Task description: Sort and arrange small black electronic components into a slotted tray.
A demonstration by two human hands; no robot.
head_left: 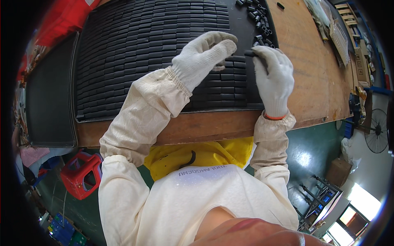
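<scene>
In the head view, the gloved right hand [276, 78] pinches a short black tube [249, 53] at its fingertips, the tube jutting out to the left over the dark tray [255, 92]. The gloved left hand [202, 57] curls above the laid rows of tubes [143, 53] (whether its fingers hold anything, I cannot tell). Loose tubes [258, 19] lie beyond the right hand.
</scene>
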